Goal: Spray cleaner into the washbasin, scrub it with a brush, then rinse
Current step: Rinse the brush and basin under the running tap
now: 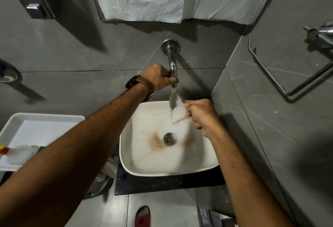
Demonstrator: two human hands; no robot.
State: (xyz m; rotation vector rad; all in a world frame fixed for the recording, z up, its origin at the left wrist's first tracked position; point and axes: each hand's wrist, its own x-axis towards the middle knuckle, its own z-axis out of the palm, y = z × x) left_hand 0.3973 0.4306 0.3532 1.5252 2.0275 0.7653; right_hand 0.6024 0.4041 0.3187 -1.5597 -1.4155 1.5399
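My left hand [158,77] grips the chrome tap [172,68]; my right hand [201,114] clutches the brush [178,113] under the stream, over the glossy white washbasin [167,169] (rust-stained near the drain [170,138]), tight beside the grey wall [270,118]

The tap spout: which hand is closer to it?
Left. The left hand grips the tap spout near its outlet; the right hand is below, holding something under the water.
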